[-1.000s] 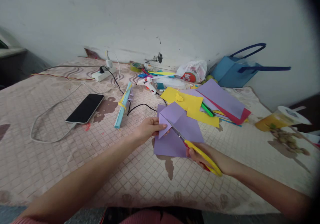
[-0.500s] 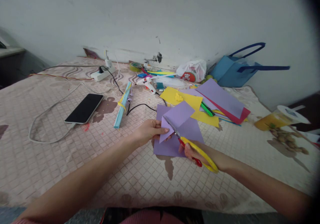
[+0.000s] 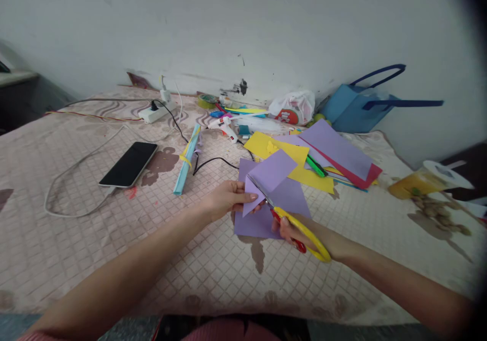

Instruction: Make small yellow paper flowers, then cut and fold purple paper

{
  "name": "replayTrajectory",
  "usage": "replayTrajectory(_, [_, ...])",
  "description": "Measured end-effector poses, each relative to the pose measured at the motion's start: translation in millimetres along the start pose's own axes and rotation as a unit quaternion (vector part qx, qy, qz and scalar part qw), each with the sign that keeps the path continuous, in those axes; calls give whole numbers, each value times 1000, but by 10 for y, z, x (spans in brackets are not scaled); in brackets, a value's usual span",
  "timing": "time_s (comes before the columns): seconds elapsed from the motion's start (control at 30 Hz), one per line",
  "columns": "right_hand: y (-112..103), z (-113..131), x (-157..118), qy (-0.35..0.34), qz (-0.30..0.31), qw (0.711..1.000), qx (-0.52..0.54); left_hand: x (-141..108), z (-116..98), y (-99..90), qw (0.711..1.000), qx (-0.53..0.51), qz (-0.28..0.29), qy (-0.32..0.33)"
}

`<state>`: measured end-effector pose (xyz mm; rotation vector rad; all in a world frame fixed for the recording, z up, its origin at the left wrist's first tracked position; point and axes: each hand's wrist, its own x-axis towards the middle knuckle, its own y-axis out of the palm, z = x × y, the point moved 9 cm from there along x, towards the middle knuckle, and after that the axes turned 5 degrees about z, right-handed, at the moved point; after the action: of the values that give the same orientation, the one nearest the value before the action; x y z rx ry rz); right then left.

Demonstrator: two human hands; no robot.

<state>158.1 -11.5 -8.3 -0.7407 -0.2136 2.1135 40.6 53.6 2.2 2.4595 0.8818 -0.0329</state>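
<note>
My left hand (image 3: pixel 233 197) pinches a piece of purple paper (image 3: pixel 274 167) by its lower left part, thumb on top. Scissors (image 3: pixel 304 229) with yellow and red handles are gripped in my right hand (image 3: pixel 289 228). Their blades lie across the piece, between its small lower flap and its larger upper part. Beneath both hands a larger purple sheet (image 3: pixel 292 199) rests on the tablecloth. Behind it are yellow sheets (image 3: pixel 319 180) and a green cutter (image 3: pixel 315 166).
A phone (image 3: pixel 130 164) with a cable lies at left, near a rolled light-blue paper (image 3: pixel 186 161). Farther back are a power strip (image 3: pixel 157 111), a glue gun (image 3: pixel 225 128) and a plastic bag (image 3: pixel 292 108). A blue bag (image 3: pixel 352 108) and a drink cup (image 3: pixel 414 182) are at right.
Almost nothing differs. The hands, scissors and purple piece keep nearly the same place, with a very slight shift of the piece and scissors.
</note>
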Motion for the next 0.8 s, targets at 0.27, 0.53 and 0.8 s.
replayTrajectory(0.27, [79,-129,8,15,-1,998,67,16,12,-11,1000,-1,8,1])
replayTrajectory(0.53, [84,-159,27,9,-6,998,55,22,21,-21,1000,2,14,0])
replayTrajectory(0.8, [19,-90,9,43,-32,999,12,15,14,-7,1000,9,19,-7])
